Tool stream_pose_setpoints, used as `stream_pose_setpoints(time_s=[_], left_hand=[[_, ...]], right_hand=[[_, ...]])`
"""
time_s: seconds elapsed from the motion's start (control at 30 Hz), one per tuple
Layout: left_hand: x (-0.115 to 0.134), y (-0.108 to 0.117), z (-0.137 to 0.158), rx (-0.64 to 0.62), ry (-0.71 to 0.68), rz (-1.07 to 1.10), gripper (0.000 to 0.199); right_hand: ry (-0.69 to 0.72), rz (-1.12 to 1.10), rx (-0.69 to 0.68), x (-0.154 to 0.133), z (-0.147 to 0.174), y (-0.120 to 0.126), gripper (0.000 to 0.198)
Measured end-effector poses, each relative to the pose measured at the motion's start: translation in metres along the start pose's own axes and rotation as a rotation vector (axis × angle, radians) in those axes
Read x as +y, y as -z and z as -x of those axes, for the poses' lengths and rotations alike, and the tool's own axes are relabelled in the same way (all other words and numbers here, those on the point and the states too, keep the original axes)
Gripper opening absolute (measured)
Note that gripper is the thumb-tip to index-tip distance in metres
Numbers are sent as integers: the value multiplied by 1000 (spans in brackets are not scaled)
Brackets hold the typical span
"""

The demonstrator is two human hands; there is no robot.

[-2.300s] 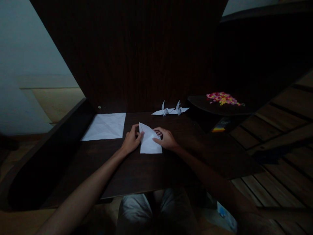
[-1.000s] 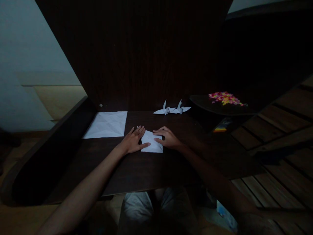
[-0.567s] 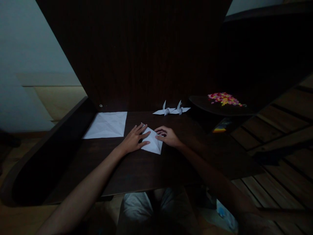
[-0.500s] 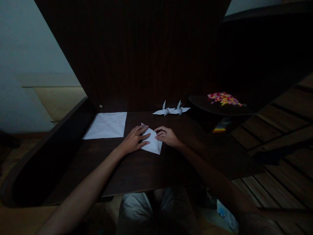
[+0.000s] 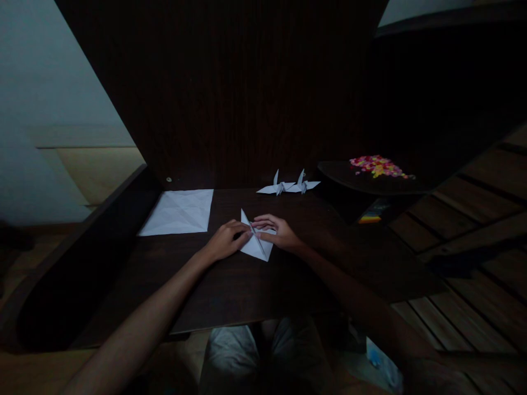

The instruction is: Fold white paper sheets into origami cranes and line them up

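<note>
A folded white origami paper lies on the dark desk in front of me, one flap raised along a diagonal across its middle. My left hand is closed on the paper's left side, thumb and fingertips together at the flap. From the right, my right hand pinches the raised flap, its fingers curled over the paper's upper right. Fingers hide part of the folds. Beyond the hands, two white paper cranes stand side by side near the back panel. Left of them lies a flat, creased white sheet.
A small raised shelf at the right bears a heap of small pink, red and yellow pieces. Beneath it shows a rainbow-striped item. A dark side panel bounds the desk on the left.
A flap of the folded paper has been lifted and now crosses its middle. My left fingers, spread flat before, have drawn together; my right fingers have moved slightly left with the flap.
</note>
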State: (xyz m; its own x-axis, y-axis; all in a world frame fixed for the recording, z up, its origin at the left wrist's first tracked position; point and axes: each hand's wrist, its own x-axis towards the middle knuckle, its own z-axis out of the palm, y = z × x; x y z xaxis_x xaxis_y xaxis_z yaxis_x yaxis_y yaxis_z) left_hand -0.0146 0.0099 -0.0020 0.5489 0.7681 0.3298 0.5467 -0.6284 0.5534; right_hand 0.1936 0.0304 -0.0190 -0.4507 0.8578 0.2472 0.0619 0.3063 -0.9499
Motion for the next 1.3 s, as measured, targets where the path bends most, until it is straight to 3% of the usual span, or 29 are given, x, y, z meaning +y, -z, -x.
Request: stream_pose_setpoints(time_s=[0.13,0.27,0.53,0.7,0.8,0.93,1.1,1.23,1.3], left_hand=[[5,-1,-3,62,117,37,32],[4,-4,-4,117,202,55,24],[0,-1,-5,295,451,445,24],[1,-1,-9,390,511,783,24],[5,-3,-9,370,541,959,30],[12,-4,-9,294,566,1046,33],[15,-3,-9,146,594,1207,37],[12,-1,-8,105,611,1129,36],[9,-2,-7,121,627,1077,47]], right_hand=[[82,94,-85,-8,3,0,31],[76,103,-144,-9,4,0,31],[102,99,287,-8,-1,8,35],[26,-5,369,4,-7,10,48],[-60,-66,298,7,-8,5,54],[-172,-171,134,1,-5,-2,40],[-247,-227,142,-5,-2,0,40],[-260,-171,148,-2,-2,3,55],[-237,-153,169,1,-3,4,64]])
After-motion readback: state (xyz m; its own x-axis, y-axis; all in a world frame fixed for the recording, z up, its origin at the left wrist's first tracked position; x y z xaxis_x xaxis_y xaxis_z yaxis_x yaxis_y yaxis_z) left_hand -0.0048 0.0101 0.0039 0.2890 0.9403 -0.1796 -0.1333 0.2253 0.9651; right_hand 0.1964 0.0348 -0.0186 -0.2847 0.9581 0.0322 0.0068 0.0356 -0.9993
